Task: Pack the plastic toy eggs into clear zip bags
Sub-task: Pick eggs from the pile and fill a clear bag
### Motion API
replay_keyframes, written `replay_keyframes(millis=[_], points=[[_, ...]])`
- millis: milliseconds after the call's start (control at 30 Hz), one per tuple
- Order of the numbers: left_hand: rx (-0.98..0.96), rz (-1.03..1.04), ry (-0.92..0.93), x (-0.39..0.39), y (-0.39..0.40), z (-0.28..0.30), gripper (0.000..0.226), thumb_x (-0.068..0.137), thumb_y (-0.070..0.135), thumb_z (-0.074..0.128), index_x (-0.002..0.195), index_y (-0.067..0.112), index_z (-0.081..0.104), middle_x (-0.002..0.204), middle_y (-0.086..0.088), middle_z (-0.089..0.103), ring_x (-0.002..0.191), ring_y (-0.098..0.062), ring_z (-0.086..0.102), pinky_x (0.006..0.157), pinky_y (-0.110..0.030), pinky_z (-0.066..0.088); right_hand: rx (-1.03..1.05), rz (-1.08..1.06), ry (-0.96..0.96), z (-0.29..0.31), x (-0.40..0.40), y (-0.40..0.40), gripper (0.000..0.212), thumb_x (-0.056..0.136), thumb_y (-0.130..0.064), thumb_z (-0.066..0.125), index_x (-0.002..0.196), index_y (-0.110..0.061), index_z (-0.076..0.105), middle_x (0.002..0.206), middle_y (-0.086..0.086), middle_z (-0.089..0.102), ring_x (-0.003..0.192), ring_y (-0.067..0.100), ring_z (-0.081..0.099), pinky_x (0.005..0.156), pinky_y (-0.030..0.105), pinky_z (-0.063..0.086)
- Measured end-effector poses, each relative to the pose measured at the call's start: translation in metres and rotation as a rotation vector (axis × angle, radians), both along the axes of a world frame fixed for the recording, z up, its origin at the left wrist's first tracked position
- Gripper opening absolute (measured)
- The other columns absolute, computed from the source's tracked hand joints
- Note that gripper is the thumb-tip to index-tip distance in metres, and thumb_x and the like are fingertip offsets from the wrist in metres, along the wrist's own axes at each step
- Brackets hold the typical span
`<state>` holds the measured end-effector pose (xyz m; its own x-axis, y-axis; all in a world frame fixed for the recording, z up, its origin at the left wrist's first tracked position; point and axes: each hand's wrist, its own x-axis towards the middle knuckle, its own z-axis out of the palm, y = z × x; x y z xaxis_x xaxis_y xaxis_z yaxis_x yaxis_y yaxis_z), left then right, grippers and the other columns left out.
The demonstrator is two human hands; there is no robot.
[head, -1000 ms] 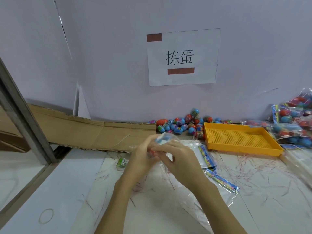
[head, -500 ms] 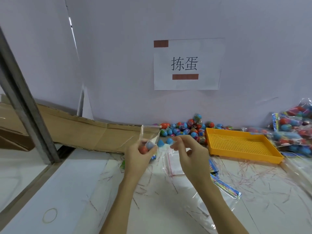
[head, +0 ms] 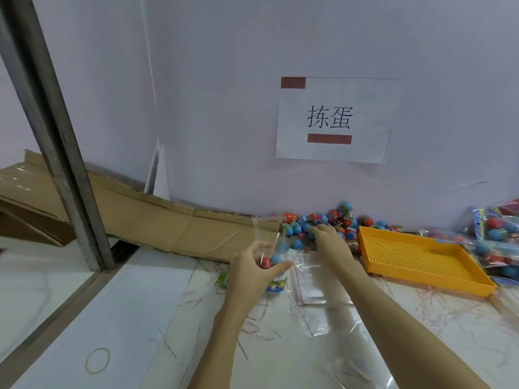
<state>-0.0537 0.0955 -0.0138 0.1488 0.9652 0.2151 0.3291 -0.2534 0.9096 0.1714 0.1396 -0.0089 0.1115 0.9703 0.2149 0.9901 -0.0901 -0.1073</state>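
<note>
Filling a bag, one egg at a time

The clear zip bag (head: 271,248), with a red and a blue plastic toy egg inside, is pinched upright in the left hand (head: 250,273). At 1 o'clock the right hand (head: 331,242) curls into the loose egg pile (head: 331,220); can't tell if it's got one. The floppy bag mouth could fold shut and bounce eggs off. The yellow perforated plastic tray (head: 415,256) at 3 o'clock crowds that reach.

Upright clear zip bag (head: 271,242) holds a few eggs; loose egg pile (head: 334,220) lies against the wall.
</note>
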Motion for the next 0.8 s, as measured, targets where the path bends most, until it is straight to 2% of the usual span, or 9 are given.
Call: replay_keyframes(millis=[100,167,267,367,467,533,633,700,800], points=[[-0.01,-0.034,0.014,0.002,0.0,-0.001,0.056,0.068,0.053,0.089,0.115,0.034,0.065,0.09,0.015,0.069,0.079,-0.004,0.068,0.056,-0.007,0.049,0.098,-0.024,-0.024,-0.006,0.002,0.0,0.043,0.098,-0.012,0.063,0.14,-0.018,0.053,0.133,0.004,0.057,0.121,0.022,0.049,0.097,0.032,0.048],[-0.018,-0.056,0.033,0.003,-0.001,-0.002,0.056,0.07,0.052,0.089,0.117,0.032,0.066,0.094,0.011,0.07,0.084,-0.007,0.069,0.059,-0.009,0.051,0.177,-0.04,0.034,-0.008,0.0,-0.001,0.039,0.098,-0.01,0.063,0.135,-0.015,0.054,0.129,0.005,0.057,0.115,0.022,0.05,0.092,0.03,0.046],[-0.01,-0.078,0.049,0.003,-0.003,-0.001,0.057,0.072,0.051,0.088,0.12,0.03,0.066,0.097,0.01,0.072,0.088,-0.008,0.07,0.064,-0.01,0.053,0.314,-0.066,0.276,-0.005,-0.009,-0.012,0.043,0.095,-0.005,0.063,0.136,-0.008,0.052,0.124,0.011,0.049,0.11,0.022,0.044,0.09,0.028,0.045],[-0.011,-0.092,0.04,0.005,-0.005,-0.001,0.057,0.072,0.05,0.089,0.12,0.032,0.066,0.106,0.013,0.073,0.096,-0.006,0.069,0.075,-0.015,0.056,0.462,-0.06,0.529,0.005,-0.017,-0.033,0.034,0.092,-0.006,0.069,0.126,-0.006,0.064,0.116,0.006,0.047,0.104,0.018,0.048,0.093,0.029,0.05],[0.012,-0.088,0.035,0.008,-0.007,0.001,0.055,0.071,0.046,0.091,0.118,0.035,0.064,0.108,0.016,0.071,0.102,-0.009,0.068,0.084,-0.02,0.058,0.624,-0.042,0.716,0.012,-0.024,-0.063,0.029,0.091,-0.011,0.075,0.119,-0.014,0.069,0.112,0.001,0.054,0.097,0.011,0.056,0.087,0.021,0.054],[0.048,-0.068,0.043,0.011,-0.008,0.001,0.059,0.072,0.045,0.091,0.123,0.033,0.064,0.107,0.015,0.072,0.102,-0.012,0.068,0.088,-0.028,0.059,0.719,0.01,0.816,0.014,-0.03,-0.084,0.029,0.09,-0.019,0.077,0.118,-0.016,0.071,0.109,-0.002,0.061,0.092,0.007,0.063,0.08,0.014,0.054],[0.108,-0.038,0.082,0.014,-0.011,0.001,0.063,0.074,0.045,0.089,0.131,0.033,0.063,0.108,0.015,0.073,0.102,-0.012,0.069,0.09,-0.031,0.06,0.839,0.071,0.951,0.019,-0.041,-0.106,0.03,0.089,-0.02,0.076,0.119,-0.016,0.071,0.108,-0.002,0.064,0.087,0.004,0.065,0.073,0.012,0.053],[0.159,-0.023,0.126,0.016,-0.013,0.0,0.064,0.076,0.046,0.086,0.133,0.034,0.062,0.107,0.016,0.072,0.1,-0.01,0.068,0.086,-0.024,0.058,0.916,0.153,0.95,0.025,-0.049,-0.114,0.033,0.09,-0.014,0.075,0.122,-0.017,0.068,0.114,-0.003,0.063,0.094,0.001,0.065,0.076,0.009,0.053],[0.267,-0.019,0.224,0.019,-0.015,-0.001,0.064,0.08,0.047,0.081,0.137,0.027,0.06,0.101,0.011,0.072,0.089,-0.01,0.069,0.077,-0.014,0.055,0.958,0.324,0.762,0.028,-0.058,-0.12,0.04,0.089,-0.015,0.073,0.126,-0.024,0.063,0.123,-0.011,0.058,0.105,0.0,0.063,0.08,0.007,0.052]])
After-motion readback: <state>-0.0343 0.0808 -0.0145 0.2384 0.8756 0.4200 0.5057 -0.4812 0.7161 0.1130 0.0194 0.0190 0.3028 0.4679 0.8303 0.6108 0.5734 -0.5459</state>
